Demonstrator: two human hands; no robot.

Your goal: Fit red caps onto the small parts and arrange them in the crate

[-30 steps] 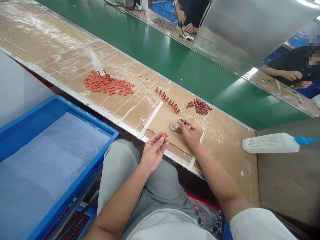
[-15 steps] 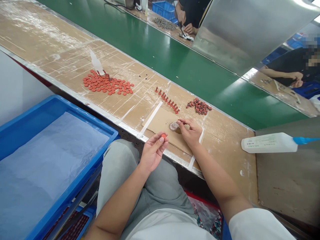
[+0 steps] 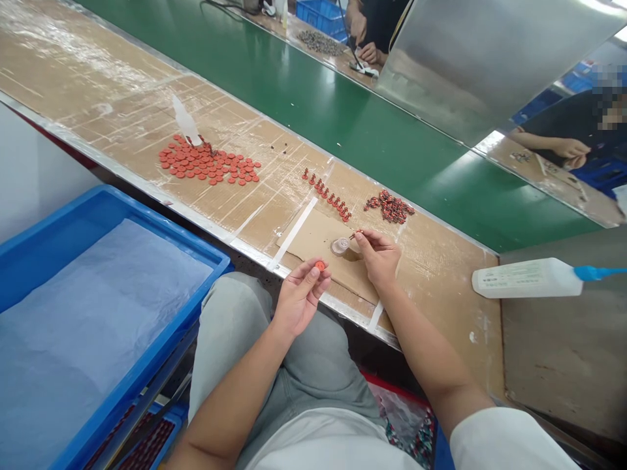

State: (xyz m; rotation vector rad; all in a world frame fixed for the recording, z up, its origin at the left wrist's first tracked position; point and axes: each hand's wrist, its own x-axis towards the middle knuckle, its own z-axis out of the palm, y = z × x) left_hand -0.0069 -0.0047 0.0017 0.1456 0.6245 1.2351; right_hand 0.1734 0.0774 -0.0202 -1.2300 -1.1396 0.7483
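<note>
Between the thumb and fingers of my left hand (image 3: 302, 291) is a small red disc (image 3: 320, 266), held over the table's front edge. My right hand (image 3: 380, 259) pinches a small dark and red part (image 3: 357, 234), just right of a small clear cup (image 3: 339, 245). That cup stands on a cardboard sheet (image 3: 313, 235). Behind the sheet runs a row of red discs with dark upright pieces (image 3: 327, 194). A heap of small red and black parts (image 3: 390, 207) lies beyond my right hand. Many loose red discs (image 3: 206, 163) are spread farther left.
A white squeeze bottle (image 3: 529, 279) with a blue nozzle lies at the right. Another pale bottle (image 3: 185, 121) is among the discs. A blue bin (image 3: 161, 222) stands left of my legs. Behind the table runs a green belt (image 3: 274, 91); co-workers' hands (image 3: 369, 52) are beyond it.
My right hand has moved slightly up and right, away from the cup's mouth, with the small part in its fingers. My left hand stays almost still with the red disc.
</note>
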